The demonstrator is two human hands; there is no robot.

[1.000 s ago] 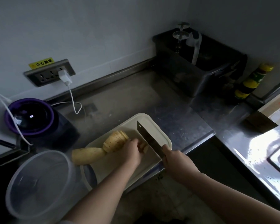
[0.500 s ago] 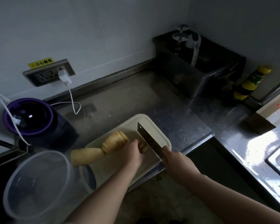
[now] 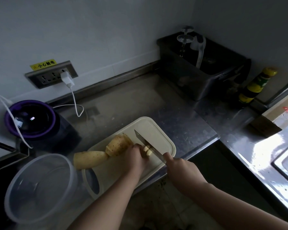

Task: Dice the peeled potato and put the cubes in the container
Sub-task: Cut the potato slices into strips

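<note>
Two hands sit close: left hand (image 3: 135, 157) curled over potato strips (image 3: 148, 151) at nine o'clock of the cleaver (image 3: 143, 139), right hand (image 3: 179, 170) gripping its handle, so a slip could cut that left hand.

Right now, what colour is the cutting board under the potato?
The cutting board is cream, best seen in the head view.

Handle of knife (image 3: 140, 138) inside right hand (image 3: 179, 168); potato strips (image 3: 147, 149) half under left hand (image 3: 135, 156)

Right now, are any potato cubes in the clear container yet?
No, the clear container holds nothing; the cut pieces lie on the cutting board.
</note>
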